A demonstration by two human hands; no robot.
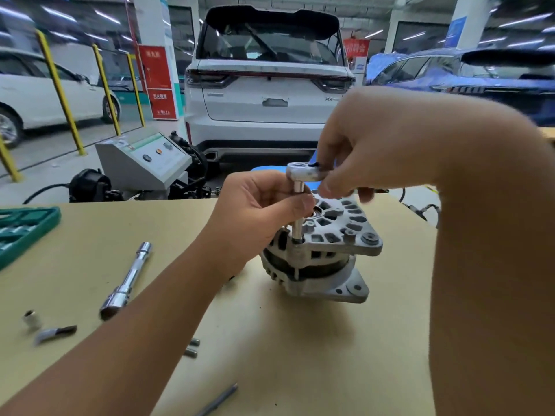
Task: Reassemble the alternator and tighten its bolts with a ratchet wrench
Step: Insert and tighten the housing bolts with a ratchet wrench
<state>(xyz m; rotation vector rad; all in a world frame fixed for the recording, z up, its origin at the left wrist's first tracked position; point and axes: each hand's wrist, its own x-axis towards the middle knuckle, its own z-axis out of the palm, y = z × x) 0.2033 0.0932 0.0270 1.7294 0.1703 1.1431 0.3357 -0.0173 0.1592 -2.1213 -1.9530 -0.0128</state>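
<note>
The grey alternator stands on the tan table, its vented end plate facing up. A ratchet wrench sits above its left edge, with a socket shaft running straight down onto a bolt at the housing's rim. My left hand pinches the shaft between thumb and fingers. My right hand grips the ratchet's head and handle from the right; the handle is hidden under it.
A chrome extension bar lies left of the alternator, with a small socket and a bit nearer the left edge. A green tool case sits far left. Two bolts and a thin rod lie near the front.
</note>
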